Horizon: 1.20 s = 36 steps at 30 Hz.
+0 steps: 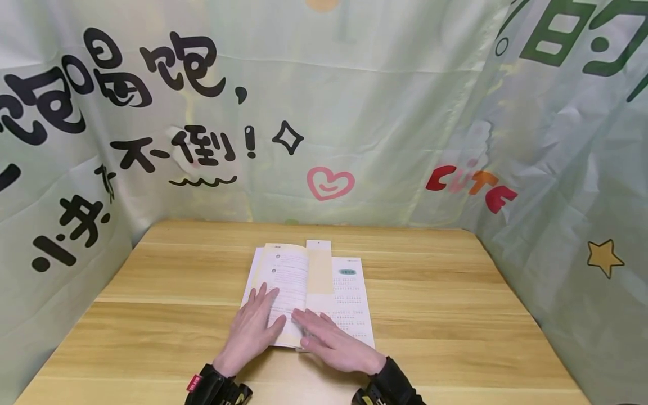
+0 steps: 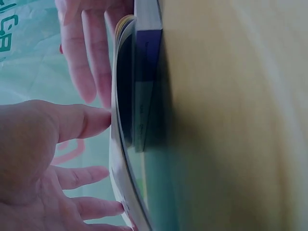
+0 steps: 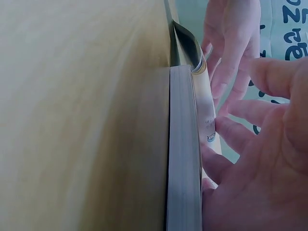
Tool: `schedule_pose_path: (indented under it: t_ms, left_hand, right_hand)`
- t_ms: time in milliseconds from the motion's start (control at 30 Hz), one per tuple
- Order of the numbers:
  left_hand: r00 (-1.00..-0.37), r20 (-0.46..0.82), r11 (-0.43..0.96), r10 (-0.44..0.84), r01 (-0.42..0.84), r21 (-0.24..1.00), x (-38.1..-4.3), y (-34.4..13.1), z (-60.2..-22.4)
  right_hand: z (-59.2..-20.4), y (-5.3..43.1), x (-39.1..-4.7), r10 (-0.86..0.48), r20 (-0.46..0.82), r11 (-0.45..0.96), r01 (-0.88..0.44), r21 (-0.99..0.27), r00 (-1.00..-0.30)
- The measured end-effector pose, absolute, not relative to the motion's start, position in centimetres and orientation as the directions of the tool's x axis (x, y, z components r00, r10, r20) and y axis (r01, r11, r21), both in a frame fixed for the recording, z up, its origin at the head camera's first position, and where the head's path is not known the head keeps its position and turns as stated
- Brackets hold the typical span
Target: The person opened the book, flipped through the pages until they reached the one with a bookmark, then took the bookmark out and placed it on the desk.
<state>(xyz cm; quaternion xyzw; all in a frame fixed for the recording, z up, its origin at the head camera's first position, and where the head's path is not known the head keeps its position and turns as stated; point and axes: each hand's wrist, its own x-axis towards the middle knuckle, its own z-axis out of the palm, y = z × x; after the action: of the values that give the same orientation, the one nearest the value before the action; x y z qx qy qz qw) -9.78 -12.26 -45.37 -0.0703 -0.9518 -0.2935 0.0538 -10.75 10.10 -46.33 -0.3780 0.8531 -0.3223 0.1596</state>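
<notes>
An open book (image 1: 291, 273) lies on the table, its turned left-hand pages bowing up near the spine. My left hand (image 1: 251, 329) rests on the left page with fingers spread. My right hand (image 1: 338, 341) lies across the lower middle of the book, its straight fingers touching the pages near the fold. On the right side shows a page with rows of small print (image 1: 352, 298). A cream-and-white paper strip (image 1: 320, 270) lies along the fold and sticks out past the top edge. In the right wrist view the thick page block (image 3: 184, 144) stands beside the right fingers.
The wooden table (image 1: 440, 304) extends around the book on all sides. Behind it and at both sides hangs a pale green printed cloth (image 1: 390, 140) with lettering, a heart and a star.
</notes>
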Motion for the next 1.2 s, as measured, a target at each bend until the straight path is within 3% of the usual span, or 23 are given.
schedule_pose_path:
  t_ms: [333, 633, 1000, 1200]
  left_hand:
    - [-0.961, 0.192, 0.760, 0.199, 0.275, 0.589, -9.8, -11.8, -46.1]
    - [-0.953, 0.114, 0.718, 0.279, 0.286, 0.635, -9.7, -11.8, -46.4]
    - [-0.941, -0.012, 0.675, 0.337, 0.233, 0.700, -9.7, -12.4, -46.5]
    - [-0.940, -0.029, 0.666, 0.339, 0.218, 0.714, -9.9, -12.5, -46.7]
  right_hand:
    - [-46.1, 10.1, -10.7, -0.734, -0.047, 0.495, -0.487, -0.720, -0.677]
    - [-46.2, 10.4, -11.0, -0.715, -0.041, 0.464, -0.430, -0.774, -0.698]
    - [-45.8, 10.8, -11.6, -0.609, 0.072, 0.333, -0.337, -0.881, -0.790]
    - [-45.4, 11.0, -12.5, -0.435, 0.179, 0.319, -0.336, -0.886, -0.882]
